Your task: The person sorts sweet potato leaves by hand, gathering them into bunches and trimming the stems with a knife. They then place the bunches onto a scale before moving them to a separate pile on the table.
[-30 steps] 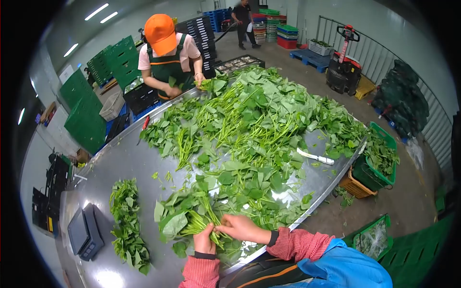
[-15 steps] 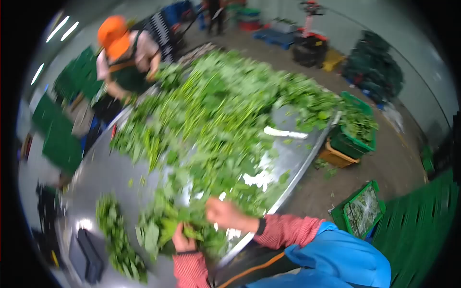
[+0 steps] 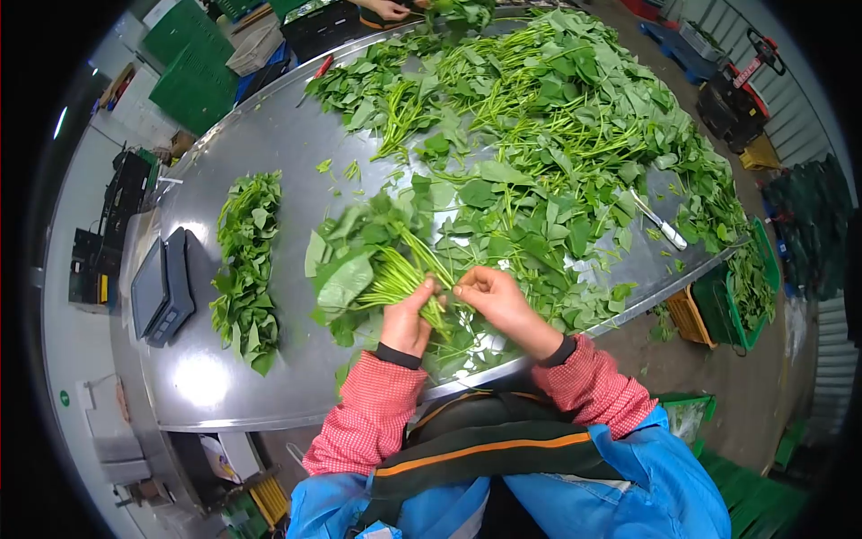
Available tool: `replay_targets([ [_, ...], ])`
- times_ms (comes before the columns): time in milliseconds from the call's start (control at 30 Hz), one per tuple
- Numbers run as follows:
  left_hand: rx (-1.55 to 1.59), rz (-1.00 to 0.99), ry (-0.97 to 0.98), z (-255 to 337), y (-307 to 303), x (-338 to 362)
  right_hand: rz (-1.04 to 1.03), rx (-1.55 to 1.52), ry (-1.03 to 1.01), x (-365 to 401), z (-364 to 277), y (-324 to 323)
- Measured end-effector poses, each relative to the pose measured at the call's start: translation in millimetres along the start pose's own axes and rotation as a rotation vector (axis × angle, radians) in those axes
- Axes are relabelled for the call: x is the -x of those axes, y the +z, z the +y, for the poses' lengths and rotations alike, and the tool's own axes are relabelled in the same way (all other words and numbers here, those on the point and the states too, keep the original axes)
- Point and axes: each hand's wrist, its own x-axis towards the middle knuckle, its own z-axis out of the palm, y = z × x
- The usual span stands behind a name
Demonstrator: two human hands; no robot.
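My left hand (image 3: 409,319) grips a bunch of leafy greens (image 3: 368,260) by its stems, the leaves fanning up and to the left. My right hand (image 3: 494,296) pinches the same stems from the right side, fingers closed on them. Both hands hover over the near edge of a steel table (image 3: 269,144). A big loose pile of greens (image 3: 539,117) covers the table beyond my hands.
A sorted row of greens (image 3: 244,256) lies to the left, beside a scale (image 3: 162,286). A white-handled knife (image 3: 660,221) rests at the right. A green crate of greens (image 3: 741,287) stands below the table's right end. Another person's hand (image 3: 386,9) works at the far edge.
The camera has tilted down and closer. My hands have lifted the bunch and drawn its stems together; the person in the orange cap has slid mostly out of view.
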Motion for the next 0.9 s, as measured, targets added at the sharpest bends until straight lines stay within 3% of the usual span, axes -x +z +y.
replay_targets([
  [33, -0.011, -0.033, 0.002, -2.9, 1.6, 3.8, 0.020, 0.010, -0.023, -2.6, 8.0, 5.0],
  [133, 0.041, 0.051, -0.138, -15.5, -1.8, 9.6, 0.096, 0.429, -0.101, 4.4, 4.6, 15.3],
  [233, 0.097, 0.091, -0.152, -25.3, -12.2, 4.7, 0.130, 0.575, -0.227, 13.9, 1.4, 18.4],
  [300, 0.141, 0.080, -0.126, -21.7, -18.8, 1.3, 0.175, 0.565, -0.324, 23.2, -7.9, 22.2],
  [433, 0.141, 0.103, -0.027, 0.3, -39.3, -5.6, 0.203, 0.514, -0.213, 29.9, -13.3, 10.1],
  [533, 0.173, 0.187, 0.069, 12.3, -51.2, -13.6, 0.047, 0.727, -0.376, 36.0, -1.3, -6.6],
  [567, 0.118, 0.182, 0.043, 14.1, -52.0, -11.5, -0.089, 0.920, -0.256, 37.7, 1.6, -9.3],
  [600, 0.083, 0.104, -0.016, 13.0, -58.8, -10.5, -0.070, 0.921, -0.233, 37.0, 6.7, -8.4],
  [667, 0.048, -0.001, -0.144, 7.0, -63.1, -11.3, 0.046, 0.970, -0.182, 22.9, 18.2, -21.9],
  [733, -0.014, -0.122, -0.286, 0.2, -71.5, -16.8, 0.318, 0.887, -0.336, 5.7, 42.3, -40.6],
  [767, 0.012, -0.161, -0.335, -3.7, -74.0, -20.2, 0.308, 1.057, -0.202, -4.3, 44.4, -53.5],
  [800, 0.117, -0.136, -0.451, -8.0, -81.1, -30.9, 0.404, 1.174, -0.326, -16.0, 68.6, -68.9],
  [833, 0.080, -0.065, -0.433, -12.7, -88.1, -37.8, 0.370, 1.423, -0.176, -19.5, 67.9, -71.6],
  [867, -0.141, -0.149, -0.584, 8.1, -78.7, -26.6, 0.280, 1.592, 0.012, -24.2, 62.8, -69.2],
  [900, -0.182, 0.002, -0.574, 12.2, -64.7, -18.8, 0.253, 1.633, -0.013, -31.0, 73.9, -72.4],
])
